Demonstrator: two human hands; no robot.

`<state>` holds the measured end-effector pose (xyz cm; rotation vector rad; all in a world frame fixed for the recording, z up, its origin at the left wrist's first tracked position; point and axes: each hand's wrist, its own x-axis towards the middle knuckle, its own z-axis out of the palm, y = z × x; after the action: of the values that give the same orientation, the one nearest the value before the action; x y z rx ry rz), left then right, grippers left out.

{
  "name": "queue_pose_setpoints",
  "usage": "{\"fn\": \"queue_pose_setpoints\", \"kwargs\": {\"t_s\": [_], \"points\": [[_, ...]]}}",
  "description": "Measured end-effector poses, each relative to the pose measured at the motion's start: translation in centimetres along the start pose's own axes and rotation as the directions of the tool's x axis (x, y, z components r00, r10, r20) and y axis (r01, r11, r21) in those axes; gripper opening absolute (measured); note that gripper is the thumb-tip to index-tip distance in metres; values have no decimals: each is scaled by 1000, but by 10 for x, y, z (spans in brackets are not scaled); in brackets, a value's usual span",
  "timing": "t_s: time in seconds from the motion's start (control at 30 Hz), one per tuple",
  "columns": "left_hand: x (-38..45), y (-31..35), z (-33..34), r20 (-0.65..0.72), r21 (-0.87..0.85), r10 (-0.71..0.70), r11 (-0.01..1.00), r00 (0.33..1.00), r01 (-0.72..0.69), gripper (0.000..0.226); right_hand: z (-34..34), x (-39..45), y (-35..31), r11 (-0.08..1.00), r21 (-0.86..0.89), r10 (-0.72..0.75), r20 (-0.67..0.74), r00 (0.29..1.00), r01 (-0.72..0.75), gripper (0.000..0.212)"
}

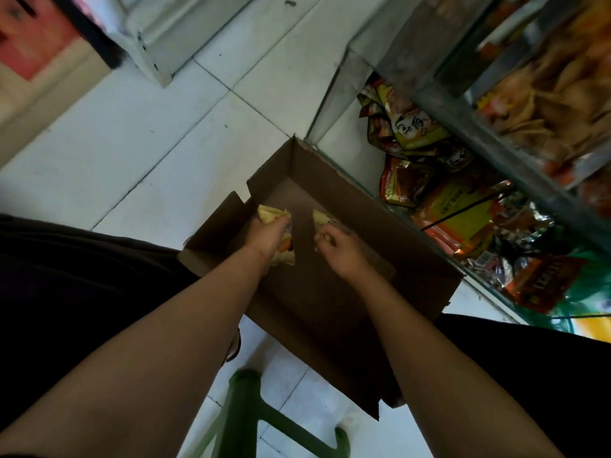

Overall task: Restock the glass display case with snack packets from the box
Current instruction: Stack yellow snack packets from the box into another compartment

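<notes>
Here, both hands are down inside the box (330, 292), which sits open on the floor (139, 133) against the glass case (515, 166). Left hand (268, 233) grips yellow packets (268, 213), fingers curled round them; more of the bundle shows below the wrist. Right hand (342, 251) pinches a second yellow packet (320, 217) near the box middle, fingers curled on its edge. The two hands are near each other, not touching. Case shelves hold piled snack bags (463, 219) in red, orange and green. A green stool (244, 421) stands below the box, partly blurred.
</notes>
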<state>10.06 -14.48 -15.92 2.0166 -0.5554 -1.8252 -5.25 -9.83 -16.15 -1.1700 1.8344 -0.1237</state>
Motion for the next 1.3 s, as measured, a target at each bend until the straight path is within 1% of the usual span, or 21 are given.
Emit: {"fn": "queue_pose_setpoints", "kwargs": {"t_s": [0.1,0.17,0.23,0.3,0.37,0.47,0.5,0.57,0.6,0.67,0.7,0.8,0.83,0.9,0.93,1.0,1.03,1.1,1.17,1.23,1.3], "points": [[-34,26,-10,28,-83,39,996,999,-36,77,-38,-21,-38,993,105,-50,-51,997,56,13],[-61,45,-17,54,-123,120,986,991,-113,88,-61,-49,-69,976,147,-148,-84,985,159,18],[-104,70,-22,104,-143,271,956,957,-255,75,-84,-85,-104,953,125,-259,-137,956,276,22],[-157,95,-29,146,-179,427,899,892,-400,58,-107,-120,-133,911,98,-378,-191,906,401,27],[-204,116,-40,165,-239,521,845,837,-479,47,-132,-162,-165,867,73,-467,-224,855,493,25],[-270,145,-57,194,-307,625,771,756,-558,68,-170,-223,-205,798,54,-563,-291,774,601,17],[-290,154,-61,191,-321,658,743,728,-588,67,-182,-244,-216,779,45,-586,-303,752,626,16],[-332,172,-68,174,-321,724,682,667,-657,48,-206,-281,-234,737,7,-638,-323,699,676,19],[-351,181,-69,164,-318,758,646,631,-694,47,-218,-297,-241,719,-26,-659,-342,670,695,21],[-387,199,-65,142,-296,809,585,571,-755,65,-242,-323,-253,694,-74,-685,-376,625,716,24],[-401,209,-62,130,-283,828,558,546,-780,68,-255,-336,-258,680,-86,-696,-388,604,728,28],[-440,237,-49,103,-214,894,448,436,-868,34,-292,-366,-263,645,-119,-700,-489,521,755,33],[-451,245,-42,112,-154,917,396,382,-905,30,-305,-374,-263,649,-133,-678,-548,490,749,31],[-465,257,-29,176,-3,944,285,280,-959,25,-329,-383,-260,714,-177,-585,-682,438,678,29],[-468,262,-22,220,69,944,235,244,-970,21,-340,-386,-257,772,-230,-533,-742,406,593,28],[-469,268,-8,303,168,928,173,218,-970,21,-356,-386,-253,866,-337,-467,-810,356,370,30],[-468,269,-1,333,196,921,140,201,-970,24,-361,-385,-251,895,-354,-436,-827,355,274,34],[-464,271,12,340,207,928,84,152,-975,26,-369,-378,-248,922,-379,-380,-840,388,83,46],[-459,275,22,284,150,955,47,88,-988,29,-379,-362,-245,917,-391,-317,-835,450,-82,57],[-458,282,32,241,94,970,-6,17,-996,40,-387,-344,-241,881,-399,-240,-839,489,-253,53],[-453,291,41,228,106,973,-63,-38,-992,48,-392,-324,-238,802,-434,-178,-830,528,-411,46]]}}
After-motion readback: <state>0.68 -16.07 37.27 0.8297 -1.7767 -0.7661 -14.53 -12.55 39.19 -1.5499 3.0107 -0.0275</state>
